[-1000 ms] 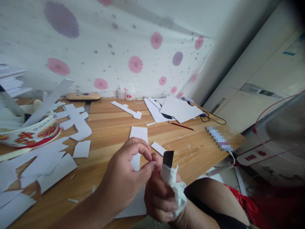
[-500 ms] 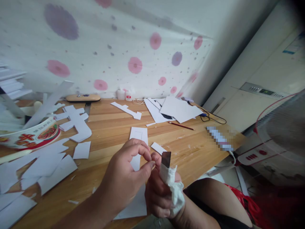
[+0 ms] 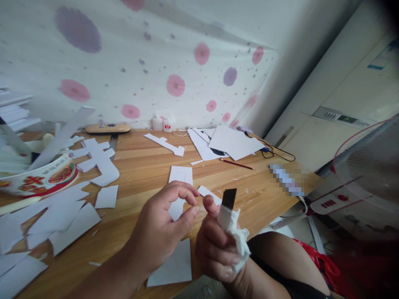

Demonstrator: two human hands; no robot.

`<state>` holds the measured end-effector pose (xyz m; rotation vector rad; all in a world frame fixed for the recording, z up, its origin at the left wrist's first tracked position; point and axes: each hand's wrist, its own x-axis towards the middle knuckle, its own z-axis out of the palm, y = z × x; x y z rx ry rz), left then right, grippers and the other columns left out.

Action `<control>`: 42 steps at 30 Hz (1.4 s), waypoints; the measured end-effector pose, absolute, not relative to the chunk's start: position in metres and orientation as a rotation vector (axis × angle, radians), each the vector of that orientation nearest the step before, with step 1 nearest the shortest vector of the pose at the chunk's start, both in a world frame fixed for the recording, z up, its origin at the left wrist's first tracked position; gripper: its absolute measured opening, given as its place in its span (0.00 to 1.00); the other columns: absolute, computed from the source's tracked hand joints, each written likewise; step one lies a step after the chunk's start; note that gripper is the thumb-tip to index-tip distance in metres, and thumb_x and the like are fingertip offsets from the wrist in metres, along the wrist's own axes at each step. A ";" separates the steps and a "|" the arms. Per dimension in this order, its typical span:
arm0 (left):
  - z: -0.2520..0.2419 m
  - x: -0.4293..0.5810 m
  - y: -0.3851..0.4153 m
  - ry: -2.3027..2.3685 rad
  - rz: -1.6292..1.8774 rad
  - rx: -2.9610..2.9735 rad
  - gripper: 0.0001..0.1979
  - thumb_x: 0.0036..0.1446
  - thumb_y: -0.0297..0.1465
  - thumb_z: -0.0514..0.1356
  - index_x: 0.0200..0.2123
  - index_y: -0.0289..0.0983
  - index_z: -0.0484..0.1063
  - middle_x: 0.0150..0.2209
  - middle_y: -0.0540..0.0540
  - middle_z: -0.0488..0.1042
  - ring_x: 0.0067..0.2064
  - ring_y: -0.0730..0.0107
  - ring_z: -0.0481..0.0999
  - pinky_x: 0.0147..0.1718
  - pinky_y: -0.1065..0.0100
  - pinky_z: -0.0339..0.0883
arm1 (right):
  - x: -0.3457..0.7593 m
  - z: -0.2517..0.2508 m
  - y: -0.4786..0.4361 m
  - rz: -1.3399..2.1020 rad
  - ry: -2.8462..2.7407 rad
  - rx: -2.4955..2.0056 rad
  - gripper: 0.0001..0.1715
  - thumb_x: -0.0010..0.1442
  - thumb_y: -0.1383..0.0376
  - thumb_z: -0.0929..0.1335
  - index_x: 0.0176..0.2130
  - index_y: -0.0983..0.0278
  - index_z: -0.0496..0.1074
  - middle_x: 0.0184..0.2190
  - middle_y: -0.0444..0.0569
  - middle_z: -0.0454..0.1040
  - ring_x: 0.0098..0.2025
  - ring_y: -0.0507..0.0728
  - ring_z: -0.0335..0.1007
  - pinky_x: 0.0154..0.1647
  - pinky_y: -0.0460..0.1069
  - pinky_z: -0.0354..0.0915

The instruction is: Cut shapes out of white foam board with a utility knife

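Observation:
My right hand (image 3: 215, 249) is closed round a short dark blade (image 3: 229, 198) whose lower part is wrapped in white cloth (image 3: 233, 232); the blade points up, and my index finger is raised beside it. My left hand (image 3: 162, 232) hovers just left of it, fingers curled, thumb and forefinger slightly apart with nothing between them. Both hands are above the near edge of the wooden table (image 3: 140, 166). A white paper cutout (image 3: 180, 176) lies behind my left hand, and a white sheet (image 3: 171, 268) lies under it.
Several white paper cutouts (image 3: 56, 216) cover the left of the table beside a printed bowl (image 3: 40, 178). Glue bottles (image 3: 163, 123) stand at the wall. Loose sheets (image 3: 233, 143), a red pencil (image 3: 237, 164) and a black cable (image 3: 280, 155) lie far right. A fan (image 3: 368, 166) stands right.
My left thumb and forefinger, pinched at the right index fingertip before, have come apart. My right hand with the wrapped blade has shifted slightly right.

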<state>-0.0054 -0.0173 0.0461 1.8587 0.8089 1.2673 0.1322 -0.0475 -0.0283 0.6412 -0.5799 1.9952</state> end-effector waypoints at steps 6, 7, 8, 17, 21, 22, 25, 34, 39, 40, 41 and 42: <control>0.041 0.000 -0.024 0.621 1.241 1.797 0.11 0.56 0.26 0.62 0.42 0.45 0.74 0.40 0.50 0.78 0.43 0.69 0.78 0.43 0.67 0.72 | 0.131 -0.062 -0.059 2.256 -0.543 0.307 0.43 0.56 0.32 0.47 0.35 0.59 0.70 0.07 0.28 0.49 0.04 0.44 0.46 0.10 0.41 0.57; 0.041 0.001 -0.027 0.619 1.268 1.773 0.10 0.56 0.26 0.62 0.41 0.45 0.74 0.38 0.51 0.78 0.40 0.70 0.78 0.40 0.69 0.73 | 0.129 -0.069 -0.061 2.316 -0.567 0.308 0.46 0.51 0.29 0.45 0.28 0.60 0.67 0.07 0.30 0.49 0.05 0.45 0.49 0.10 0.41 0.56; 0.042 0.001 -0.029 0.622 1.304 1.758 0.10 0.56 0.25 0.62 0.40 0.45 0.74 0.36 0.52 0.78 0.38 0.71 0.78 0.38 0.69 0.73 | 0.126 -0.075 -0.063 2.365 -0.587 0.293 0.47 0.47 0.27 0.44 0.23 0.60 0.63 0.07 0.31 0.48 0.05 0.45 0.51 0.10 0.41 0.55; 0.049 0.001 -0.035 0.682 1.522 1.894 0.11 0.54 0.19 0.59 0.34 0.42 0.72 0.33 0.53 0.76 0.36 0.75 0.76 0.36 0.73 0.72 | 0.098 -0.088 -0.066 2.678 -0.450 0.217 0.41 0.47 0.33 0.37 0.17 0.61 0.49 0.05 0.31 0.39 0.06 0.44 0.50 0.12 0.42 0.51; 0.050 0.001 -0.035 0.684 1.511 1.911 0.11 0.54 0.19 0.59 0.34 0.42 0.71 0.33 0.54 0.76 0.37 0.77 0.76 0.36 0.76 0.71 | 0.090 -0.080 -0.065 2.524 -0.457 0.808 0.42 0.47 0.35 0.37 0.15 0.63 0.52 0.06 0.33 0.46 0.08 0.44 0.57 0.13 0.42 0.52; 0.050 0.001 -0.035 0.683 1.508 1.916 0.11 0.54 0.19 0.59 0.34 0.42 0.71 0.34 0.54 0.76 0.37 0.77 0.76 0.36 0.76 0.71 | 0.089 -0.080 -0.065 2.495 -0.475 0.825 0.42 0.47 0.36 0.36 0.15 0.63 0.52 0.06 0.33 0.47 0.08 0.44 0.57 0.13 0.42 0.52; 0.050 0.001 -0.035 0.686 1.498 1.928 0.11 0.54 0.19 0.59 0.34 0.42 0.71 0.34 0.54 0.76 0.37 0.77 0.76 0.36 0.75 0.71 | 0.085 -0.085 -0.063 2.434 -0.598 0.678 0.41 0.48 0.38 0.35 0.14 0.63 0.49 0.06 0.33 0.45 0.08 0.43 0.55 0.14 0.43 0.52; 0.048 0.000 -0.035 0.697 1.466 1.942 0.10 0.55 0.19 0.58 0.34 0.41 0.69 0.33 0.54 0.75 0.36 0.77 0.76 0.36 0.75 0.70 | 0.077 -0.099 -0.060 2.483 -0.545 0.908 0.43 0.47 0.37 0.36 0.13 0.63 0.51 0.06 0.34 0.48 0.09 0.44 0.58 0.14 0.43 0.53; 0.049 0.001 -0.033 0.697 1.479 1.947 0.10 0.54 0.19 0.58 0.33 0.41 0.69 0.33 0.54 0.74 0.36 0.78 0.75 0.36 0.76 0.69 | 0.083 -0.096 -0.062 2.735 -0.428 -0.030 0.41 0.40 0.36 0.31 0.13 0.62 0.43 0.06 0.32 0.34 0.06 0.41 0.45 0.13 0.42 0.50; 0.049 0.000 -0.033 0.693 1.478 1.944 0.10 0.54 0.19 0.58 0.33 0.41 0.69 0.33 0.54 0.74 0.36 0.78 0.75 0.35 0.76 0.69 | 0.085 -0.093 -0.064 2.749 -0.414 -0.168 0.40 0.38 0.37 0.29 0.13 0.61 0.43 0.07 0.32 0.33 0.05 0.41 0.43 0.12 0.42 0.50; 0.049 0.000 -0.034 0.690 1.479 1.941 0.09 0.54 0.19 0.57 0.33 0.41 0.69 0.33 0.54 0.74 0.35 0.78 0.75 0.35 0.76 0.69 | 0.088 -0.090 -0.066 2.753 -0.408 -0.296 0.40 0.38 0.38 0.28 0.14 0.61 0.42 0.07 0.32 0.32 0.05 0.41 0.42 0.12 0.43 0.49; 0.050 0.000 -0.034 0.689 1.482 1.938 0.09 0.54 0.20 0.57 0.33 0.41 0.69 0.33 0.54 0.74 0.35 0.78 0.75 0.35 0.77 0.69 | 0.091 -0.086 -0.069 2.751 -0.408 -0.413 0.41 0.38 0.39 0.27 0.14 0.60 0.43 0.08 0.31 0.31 0.05 0.41 0.41 0.12 0.43 0.49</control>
